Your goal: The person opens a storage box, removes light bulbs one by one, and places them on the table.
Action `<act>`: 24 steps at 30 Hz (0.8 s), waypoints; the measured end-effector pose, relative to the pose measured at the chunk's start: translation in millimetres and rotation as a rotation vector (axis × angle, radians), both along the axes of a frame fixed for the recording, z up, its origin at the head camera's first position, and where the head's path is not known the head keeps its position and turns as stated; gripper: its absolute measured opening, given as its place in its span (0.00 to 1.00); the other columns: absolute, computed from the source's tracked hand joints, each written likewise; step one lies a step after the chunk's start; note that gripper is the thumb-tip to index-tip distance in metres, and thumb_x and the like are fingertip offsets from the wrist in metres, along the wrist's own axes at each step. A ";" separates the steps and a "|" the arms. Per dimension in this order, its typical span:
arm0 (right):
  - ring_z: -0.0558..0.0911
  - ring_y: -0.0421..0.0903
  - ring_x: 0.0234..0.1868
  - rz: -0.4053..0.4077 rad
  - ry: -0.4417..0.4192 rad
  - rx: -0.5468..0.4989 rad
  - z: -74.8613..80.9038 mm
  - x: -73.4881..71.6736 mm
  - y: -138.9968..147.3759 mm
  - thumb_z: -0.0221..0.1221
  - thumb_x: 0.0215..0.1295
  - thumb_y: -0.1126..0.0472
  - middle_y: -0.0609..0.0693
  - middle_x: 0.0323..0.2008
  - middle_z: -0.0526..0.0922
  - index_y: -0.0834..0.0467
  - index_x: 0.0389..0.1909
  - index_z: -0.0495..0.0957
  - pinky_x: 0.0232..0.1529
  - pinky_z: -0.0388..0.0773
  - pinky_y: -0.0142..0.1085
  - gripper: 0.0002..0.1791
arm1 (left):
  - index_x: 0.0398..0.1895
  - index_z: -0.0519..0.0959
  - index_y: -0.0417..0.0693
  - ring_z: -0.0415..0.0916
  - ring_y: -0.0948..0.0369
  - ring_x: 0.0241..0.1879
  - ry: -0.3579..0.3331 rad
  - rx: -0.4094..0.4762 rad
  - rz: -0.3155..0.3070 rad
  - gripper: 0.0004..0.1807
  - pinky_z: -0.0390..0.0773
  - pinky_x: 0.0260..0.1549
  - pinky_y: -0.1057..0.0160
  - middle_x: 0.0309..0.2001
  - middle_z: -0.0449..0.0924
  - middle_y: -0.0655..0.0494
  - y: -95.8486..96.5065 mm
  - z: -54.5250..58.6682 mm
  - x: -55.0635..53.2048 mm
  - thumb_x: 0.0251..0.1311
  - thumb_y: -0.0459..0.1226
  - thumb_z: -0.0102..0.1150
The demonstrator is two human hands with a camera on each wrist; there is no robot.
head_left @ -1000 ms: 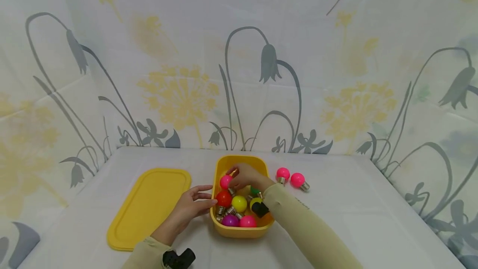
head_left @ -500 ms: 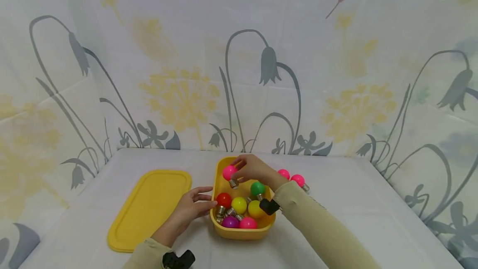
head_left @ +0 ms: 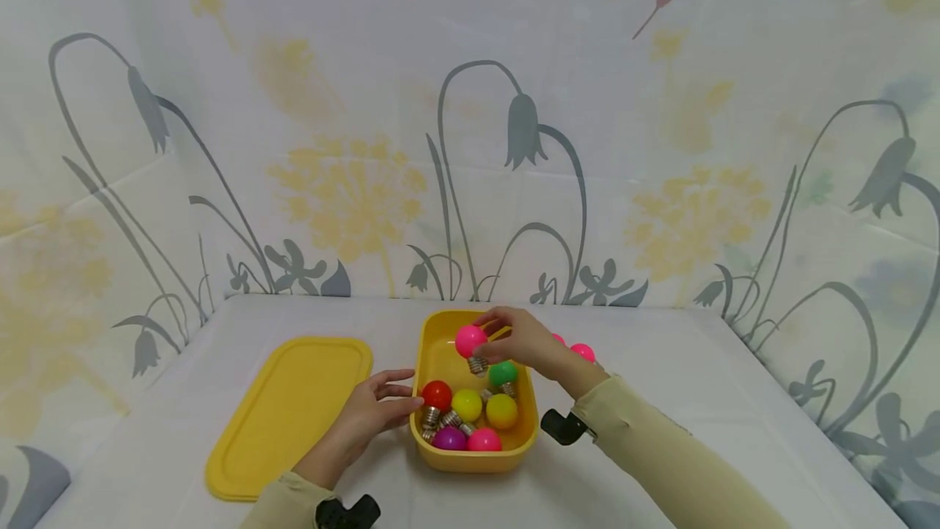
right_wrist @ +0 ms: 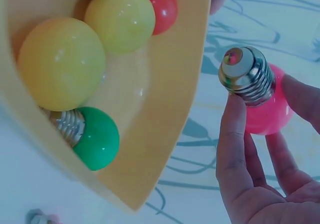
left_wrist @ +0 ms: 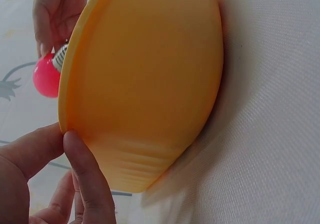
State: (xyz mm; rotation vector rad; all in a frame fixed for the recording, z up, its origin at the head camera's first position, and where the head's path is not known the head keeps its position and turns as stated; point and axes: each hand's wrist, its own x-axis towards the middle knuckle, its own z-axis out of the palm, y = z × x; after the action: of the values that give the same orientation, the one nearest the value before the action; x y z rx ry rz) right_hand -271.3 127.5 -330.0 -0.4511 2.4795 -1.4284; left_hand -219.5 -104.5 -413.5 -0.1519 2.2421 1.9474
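My right hand [head_left: 523, 343] holds a pink light bulb [head_left: 471, 340] by its fingers above the far part of a yellow plastic box [head_left: 530, 449]. In the right wrist view the bulb's metal screw base [right_wrist: 250, 79] points away from the palm. My left hand [head_left: 378, 408] grips the box's left rim, thumb and finger meeting at the edge in the left wrist view. Inside the box lie a red bulb [head_left: 436, 396], a green bulb [head_left: 503, 373], two yellow bulbs [head_left: 466, 405], a purple bulb [head_left: 450, 438] and another pink bulb [head_left: 485, 440].
A yellow lid [head_left: 290, 419] lies flat on the white tabletop, left of the box. Beyond my right wrist are two pink bulbs [head_left: 583, 353], partly hidden by it. A flower-printed curtain [head_left: 470, 145] hangs behind the table.
My right hand has lifted the pink bulb out from the left part of the box and carried it rightward. My left hand has stayed at the rim.
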 end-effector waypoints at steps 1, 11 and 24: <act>0.78 0.48 0.40 -0.003 0.006 -0.002 -0.2 1.5 2.3 0.67 0.52 0.63 0.54 0.43 0.76 0.61 0.50 0.74 0.39 0.81 0.39 0.23 | 0.58 0.71 0.39 0.77 0.57 0.37 0.001 0.000 0.000 0.30 0.81 0.37 0.59 0.44 0.76 0.46 -0.1 -0.1 0.0 0.51 0.36 0.68; 0.77 0.48 0.40 -0.061 0.058 0.012 -5.6 14.8 19.7 0.68 0.51 0.61 0.52 0.42 0.77 0.60 0.48 0.75 0.41 0.80 0.39 0.22 | 0.57 0.71 0.40 0.77 0.57 0.37 0.007 -0.006 0.008 0.30 0.81 0.37 0.59 0.43 0.76 0.46 0.4 -0.3 0.3 0.50 0.36 0.69; 0.77 0.47 0.39 -0.100 0.048 -0.003 -16.7 38.8 51.6 0.68 0.51 0.62 0.52 0.40 0.77 0.61 0.48 0.75 0.39 0.81 0.39 0.23 | 0.57 0.72 0.39 0.76 0.57 0.36 0.015 -0.007 0.016 0.29 0.81 0.37 0.58 0.43 0.76 0.46 1.9 0.2 1.7 0.50 0.35 0.69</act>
State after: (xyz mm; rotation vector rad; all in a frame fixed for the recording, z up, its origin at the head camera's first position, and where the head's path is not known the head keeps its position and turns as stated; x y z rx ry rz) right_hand -232.5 179.1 -346.8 -0.3711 2.5717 -1.4755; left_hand -217.8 -102.6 -413.3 -0.1564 2.2641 1.9553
